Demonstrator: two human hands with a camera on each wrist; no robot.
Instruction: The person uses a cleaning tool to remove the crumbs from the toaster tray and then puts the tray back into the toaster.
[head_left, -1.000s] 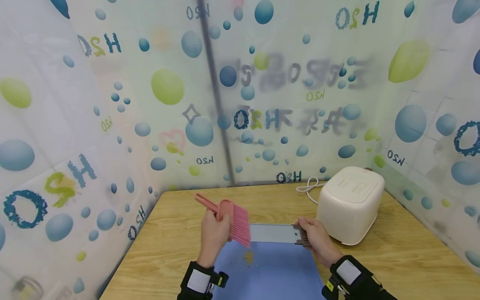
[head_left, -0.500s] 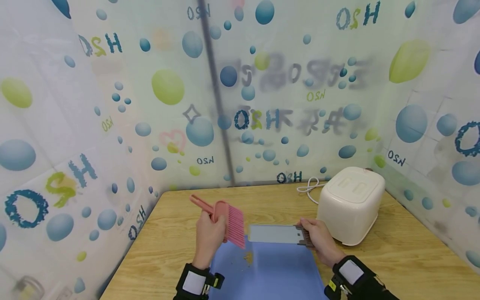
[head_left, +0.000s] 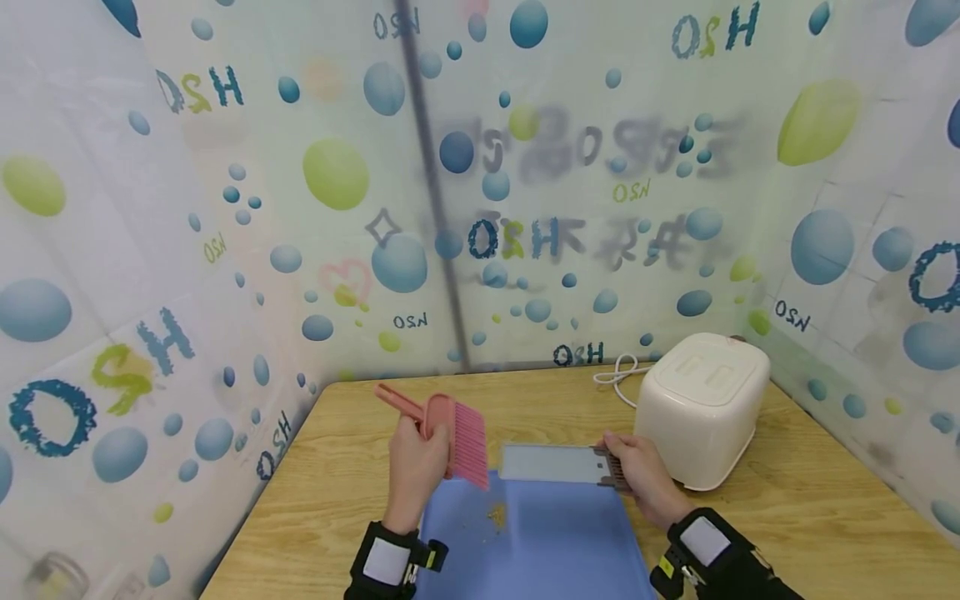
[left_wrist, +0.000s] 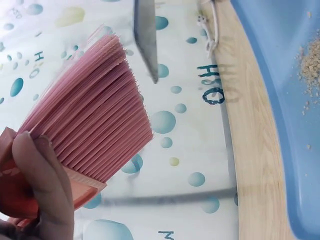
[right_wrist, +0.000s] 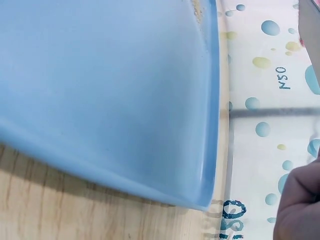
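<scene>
A pink hand brush (head_left: 459,440) is gripped by its handle in the left hand (head_left: 415,475), the fingers curled round it, and it is held raised just above the far left corner of the blue tray (head_left: 570,550), bristles pointing down. A flat grey metal plate (head_left: 551,464) with a dark ridged end is pinched at that end by the right hand (head_left: 640,477), fingers closed on it, and it is held level over the tray's far edge. A small heap of brownish crumbs (head_left: 496,516) lies on the tray, just below the brush and towards the near side of the plate. A white appliance (head_left: 701,408) (with a white cord (head_left: 617,372) behind it) stands on the counter (head_left: 810,508) to the right of the tray.

A quick stroke of the brush could flick crumbs over the tray's low rim onto the counter. If the plate were tilted outward, whatever clings to it would likely fall past the tray's far edge.
</scene>
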